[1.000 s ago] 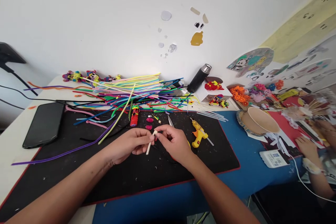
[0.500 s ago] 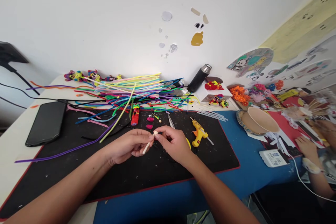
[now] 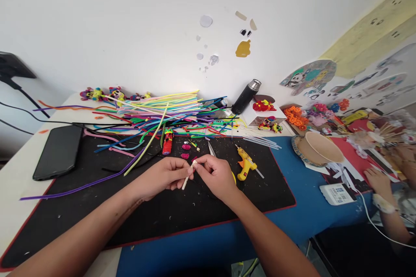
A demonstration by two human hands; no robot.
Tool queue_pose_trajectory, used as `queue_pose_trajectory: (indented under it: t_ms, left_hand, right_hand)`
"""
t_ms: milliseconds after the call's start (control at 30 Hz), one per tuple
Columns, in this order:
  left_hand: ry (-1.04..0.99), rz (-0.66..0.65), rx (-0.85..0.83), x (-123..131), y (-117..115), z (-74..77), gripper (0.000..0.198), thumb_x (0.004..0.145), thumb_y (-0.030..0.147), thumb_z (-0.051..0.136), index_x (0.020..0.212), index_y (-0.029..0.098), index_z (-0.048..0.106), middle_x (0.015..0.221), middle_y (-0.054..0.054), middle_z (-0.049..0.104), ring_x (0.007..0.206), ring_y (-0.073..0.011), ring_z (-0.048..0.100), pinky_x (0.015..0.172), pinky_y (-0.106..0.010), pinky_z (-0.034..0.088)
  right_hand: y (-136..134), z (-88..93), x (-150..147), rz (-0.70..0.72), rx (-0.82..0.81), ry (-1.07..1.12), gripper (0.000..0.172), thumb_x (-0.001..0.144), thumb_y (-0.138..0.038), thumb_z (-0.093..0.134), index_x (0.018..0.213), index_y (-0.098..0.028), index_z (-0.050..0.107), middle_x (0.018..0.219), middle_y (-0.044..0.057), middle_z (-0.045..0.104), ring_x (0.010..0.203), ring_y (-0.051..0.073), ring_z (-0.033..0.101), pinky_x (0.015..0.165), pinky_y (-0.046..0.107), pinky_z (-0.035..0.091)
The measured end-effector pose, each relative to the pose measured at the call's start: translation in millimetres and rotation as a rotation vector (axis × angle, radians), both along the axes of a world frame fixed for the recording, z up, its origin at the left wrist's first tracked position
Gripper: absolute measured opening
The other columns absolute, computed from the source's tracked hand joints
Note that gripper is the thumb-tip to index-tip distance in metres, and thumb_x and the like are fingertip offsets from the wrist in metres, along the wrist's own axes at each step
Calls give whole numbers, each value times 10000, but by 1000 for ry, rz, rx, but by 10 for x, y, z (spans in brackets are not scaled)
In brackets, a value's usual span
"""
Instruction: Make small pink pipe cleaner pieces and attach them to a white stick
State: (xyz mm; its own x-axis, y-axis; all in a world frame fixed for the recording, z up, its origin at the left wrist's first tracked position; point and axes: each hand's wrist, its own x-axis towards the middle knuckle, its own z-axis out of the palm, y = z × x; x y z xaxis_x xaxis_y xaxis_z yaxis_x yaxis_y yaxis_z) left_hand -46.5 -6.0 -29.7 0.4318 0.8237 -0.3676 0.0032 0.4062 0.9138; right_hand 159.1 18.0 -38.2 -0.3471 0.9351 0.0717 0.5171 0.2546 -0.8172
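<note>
Over the black mat, my left hand pinches a cream pipe cleaner whose end sticks out below the fingers. My right hand closes on the curled upper end of the same piece, its fingertips meeting those of the left. Just behind the hands lie two small magenta coils and a red wrapped figure. Scissors, partly hidden by my right hand, point away from me. To the right rests a yellow glue gun.
Many coloured pipe cleaners are heaped at the back, near a black flask. A phone lies left. Rightward are a bowl, a white device and another person's hand.
Both hands have shifted slightly, and the cream piece has turned to a steeper angle. A bit of magenta now shows by my right fingertips.
</note>
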Motion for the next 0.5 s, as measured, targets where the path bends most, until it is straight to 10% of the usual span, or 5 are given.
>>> queue_pose_trajectory:
  t_ms: [500]
  left_hand:
    - [-126,66,-126,-31,-2,-46,414,801,549,791,771,147,702,555,36,498,502,-78,353,491,-226,181]
  right_hand:
    - [26,-50,101,73,-372,356,408,930,-523,650,1113,-166,728,527,-69,540,386,91,447,427,225,355]
